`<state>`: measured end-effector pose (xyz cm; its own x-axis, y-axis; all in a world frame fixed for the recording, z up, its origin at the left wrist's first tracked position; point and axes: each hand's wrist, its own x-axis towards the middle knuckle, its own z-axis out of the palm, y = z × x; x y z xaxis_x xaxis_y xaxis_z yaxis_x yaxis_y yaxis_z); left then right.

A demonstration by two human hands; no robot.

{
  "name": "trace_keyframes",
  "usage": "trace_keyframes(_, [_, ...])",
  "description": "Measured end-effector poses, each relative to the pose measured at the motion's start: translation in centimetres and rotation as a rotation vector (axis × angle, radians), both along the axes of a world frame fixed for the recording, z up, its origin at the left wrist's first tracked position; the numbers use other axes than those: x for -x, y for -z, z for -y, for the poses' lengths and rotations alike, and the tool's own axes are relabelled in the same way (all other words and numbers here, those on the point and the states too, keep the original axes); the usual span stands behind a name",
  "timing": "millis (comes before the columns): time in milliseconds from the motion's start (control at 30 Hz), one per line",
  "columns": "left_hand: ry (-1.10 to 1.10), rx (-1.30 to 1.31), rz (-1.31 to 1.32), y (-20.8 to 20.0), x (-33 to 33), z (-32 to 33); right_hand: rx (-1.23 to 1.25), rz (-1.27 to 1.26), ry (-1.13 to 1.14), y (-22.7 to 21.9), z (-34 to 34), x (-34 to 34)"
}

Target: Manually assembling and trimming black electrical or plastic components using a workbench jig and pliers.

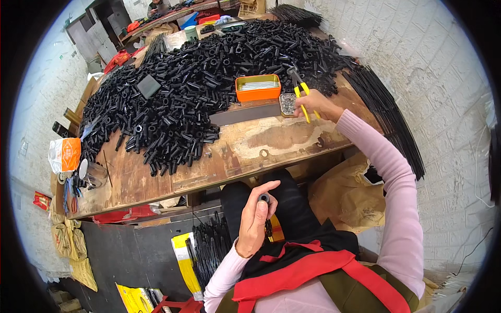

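Note:
Over my lap, my left hand is closed around a black tube-like part, whose round end with a hole points up between thumb and fingers. The index finger is stretched out to the right. My right hand, above the right part of the table, grips yellow-handled pliers with the metal jaws pointing away to the far left. Under and beside the pliers stands a small clear box of tiny shiny pieces. Left of it is an orange tin with thin pale rods inside.
A large heap of black tubular parts covers much of the wooden table. Bundles of long black rods lie along its right edge. At the left stand a clear jar and an orange-white package. Another person sits far back.

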<state>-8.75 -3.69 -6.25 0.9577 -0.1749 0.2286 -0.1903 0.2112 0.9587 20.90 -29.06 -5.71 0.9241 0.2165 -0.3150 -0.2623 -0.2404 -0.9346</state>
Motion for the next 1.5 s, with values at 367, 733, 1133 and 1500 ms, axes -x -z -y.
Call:
trace_keyframes(367, [0.054,-0.006,-0.072,0.8,-2.4,-0.3,0.904,0.973,-0.291,1.5,-1.8,-1.5])
trace_keyframes(733, [0.062,-0.005,-0.024,1.1,-2.4,-0.3,0.847,0.969,-0.328,0.7,-1.1,-2.5])
trace_keyframes(1133, [0.064,0.018,-0.026,-1.1,1.5,-0.2,-0.543,-0.294,-0.233,-2.1,-0.7,4.3])
trace_keyframes(1500, [0.035,0.050,-0.028,-1.8,1.9,1.3,-0.443,0.100,-0.306,-5.3,-3.8,23.4])
